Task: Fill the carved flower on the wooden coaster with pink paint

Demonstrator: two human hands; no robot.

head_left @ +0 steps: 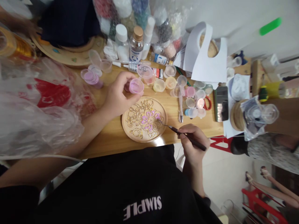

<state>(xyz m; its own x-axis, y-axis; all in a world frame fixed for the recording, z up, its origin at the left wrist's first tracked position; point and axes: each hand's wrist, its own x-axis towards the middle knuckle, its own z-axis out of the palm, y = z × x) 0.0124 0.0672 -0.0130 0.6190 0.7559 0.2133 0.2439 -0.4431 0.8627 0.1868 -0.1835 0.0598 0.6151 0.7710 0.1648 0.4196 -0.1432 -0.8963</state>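
My left hand (122,95) grips a small clear cup of pinkish-purple paint (136,86), tilted above the upper edge of a round wooden plaque (126,132). Raised gold outlines of flowers cover the plaque, and the petals of the large central flower (151,120) are partly filled with light purple. In my right hand (192,141) is a thin palette knife (189,140) with a dark handle, held like a pen. Its metal tip reaches the right petals of that flower; whether it touches the surface is hard to tell.
Several small paint cups (190,91) stand behind and right of the plaque, beside a clear-handled brush (181,109) and red scissors (207,103). Bottles (136,45) line the back. Crumpled plastic bags (46,105) fill the left; a phone (221,104) lies right. Another person's legs (273,183) show beyond.
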